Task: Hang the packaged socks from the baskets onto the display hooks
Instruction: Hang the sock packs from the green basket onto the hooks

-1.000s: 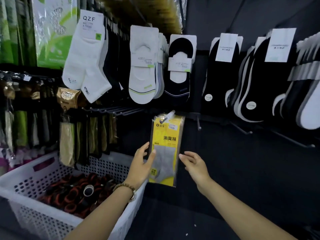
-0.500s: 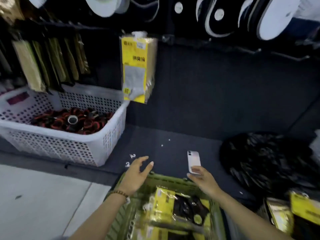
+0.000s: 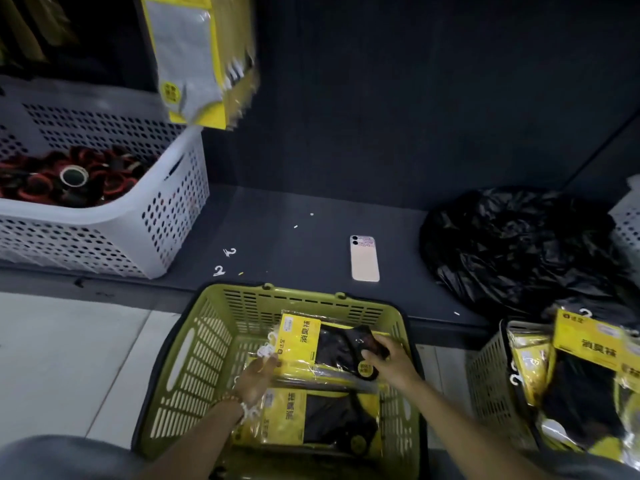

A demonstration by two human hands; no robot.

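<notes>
Item 1. Green basket (image 3: 301,301): slotted plastic, on the pale floor tile (image 3: 69,341), just in front of the dark shelf (image 3: 311,233). It holds the packaged socks still to be hung.

Item 2. Top sock pack (image 3: 311,341): yellow card, clear film, black socks. It lies crosswise in the green basket, white hooks at its left end.
- Left hand (image 3: 256,375): fingers curled onto the card end beside the hooks, holding it. Bead bracelet (image 3: 232,399) on the wrist.
- Right hand (image 3: 389,358): thumb and fingers narrowed onto the sock end of the same pack, gripping it.

Item 3. Lower sock pack (image 3: 294,417): same make, under the top one, nearer the person.

Item 4. Hung sock pack (image 3: 194,57): yellow card, grey socks, at upper left above the corner of the white basket. Its top is cut off by the frame, so the hook is not seen. More packs hang behind it, blurred.

Item 5. White basket (image 3: 166,216): perforated, on the shelf at left. It contains red-and-black rolled items (image 3: 38,183), kind unclear, and one tape roll (image 3: 73,175).

Item 6. Loose white hooks (image 3: 229,252): two, on the shelf between the white basket and the green one.

Item 7. Phone (image 3: 364,261): pale pink, face down on the shelf, beyond the green basket's far rim.

Item 8. Black plastic bag (image 3: 519,247): crumpled, on the shelf at right.

Item 9. Second green basket (image 3: 491,375): at far right, heaped with more yellow sock packs (image 3: 588,341).
</notes>
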